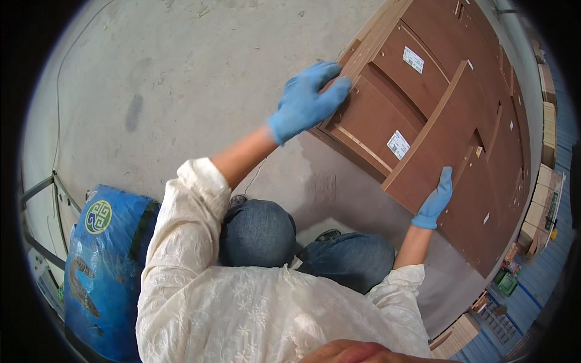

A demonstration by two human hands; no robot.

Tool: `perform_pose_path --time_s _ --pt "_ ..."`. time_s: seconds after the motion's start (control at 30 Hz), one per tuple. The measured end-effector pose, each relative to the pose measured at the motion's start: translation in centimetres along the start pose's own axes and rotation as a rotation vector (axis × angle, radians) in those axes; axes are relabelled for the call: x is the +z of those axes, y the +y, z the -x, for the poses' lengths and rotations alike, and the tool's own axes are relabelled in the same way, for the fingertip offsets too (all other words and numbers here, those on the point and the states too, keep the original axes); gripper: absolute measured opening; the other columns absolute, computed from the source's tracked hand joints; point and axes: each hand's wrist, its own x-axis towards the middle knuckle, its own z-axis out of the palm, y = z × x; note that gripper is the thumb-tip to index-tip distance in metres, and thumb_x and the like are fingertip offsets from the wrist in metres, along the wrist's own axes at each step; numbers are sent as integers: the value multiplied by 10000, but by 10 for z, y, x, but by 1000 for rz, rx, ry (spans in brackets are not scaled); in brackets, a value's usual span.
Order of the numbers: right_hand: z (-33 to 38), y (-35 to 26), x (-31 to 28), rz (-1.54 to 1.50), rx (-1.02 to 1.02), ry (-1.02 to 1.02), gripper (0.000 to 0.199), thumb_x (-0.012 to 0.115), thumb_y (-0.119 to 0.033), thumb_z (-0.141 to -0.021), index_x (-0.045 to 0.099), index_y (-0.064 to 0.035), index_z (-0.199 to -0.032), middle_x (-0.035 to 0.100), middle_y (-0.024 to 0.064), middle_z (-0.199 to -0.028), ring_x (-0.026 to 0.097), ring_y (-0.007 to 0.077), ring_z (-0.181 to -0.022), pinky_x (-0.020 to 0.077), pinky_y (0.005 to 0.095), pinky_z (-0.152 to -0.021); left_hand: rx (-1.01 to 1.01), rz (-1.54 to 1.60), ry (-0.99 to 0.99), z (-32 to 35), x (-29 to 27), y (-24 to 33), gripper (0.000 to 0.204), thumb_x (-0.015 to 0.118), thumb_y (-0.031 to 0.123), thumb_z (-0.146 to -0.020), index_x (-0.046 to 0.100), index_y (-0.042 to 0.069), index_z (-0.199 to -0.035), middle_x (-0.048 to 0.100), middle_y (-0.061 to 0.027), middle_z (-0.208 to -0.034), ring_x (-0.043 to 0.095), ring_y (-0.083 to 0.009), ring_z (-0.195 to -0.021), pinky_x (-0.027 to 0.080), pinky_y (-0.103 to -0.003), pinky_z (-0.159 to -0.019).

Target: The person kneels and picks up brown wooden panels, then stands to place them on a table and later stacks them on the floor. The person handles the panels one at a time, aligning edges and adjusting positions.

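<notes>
Brown wooden boards (348, 133) lie stacked at the right, some with white labels and small drilled holes. My left hand (308, 100), in a blue glove, is at the near left corner of the stack with fingers stretched out; whether the fingertips touch the edge I cannot tell. A large brown panel (445, 136) lies over the stack at a slant, one long edge toward the left. On its near edge is my right hand (437, 199), also gloved in blue. One digit lies on the panel's face; the other fingers are hidden beneath the edge.
Beside me at the left stands a blue plastic sack (100, 272), with a dark metal frame (45, 184) behind it. Bare concrete floor (181, 72) stretches ahead. Along the far right, stacked pale boards (538, 206) stand near a blue corrugated surface (563, 242).
</notes>
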Motion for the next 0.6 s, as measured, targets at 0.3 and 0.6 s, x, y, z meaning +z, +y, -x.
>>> perform_pose_path --time_s 0.3,0.6 --pt "1 0 -1 -11 -12 -6 528 593 -365 -1075 603 68 -1377 657 113 -1327 648 213 -1151 540 344 -984 -256 -469 -166 -102 54 28 606 554 557 -966 754 -15 -974 742 -237 -873 731 -415 -883 563 -473 -857" --pt "-1 6 -5 23 -74 2 495 602 -357 -1073 628 64 -1333 660 89 -1274 620 179 -1129 501 325 -1009 -188 -544 -109 -110 68 21 485 529 401 -992 771 14 -828 726 -275 -871 717 -452 -850 568 -508 -834"
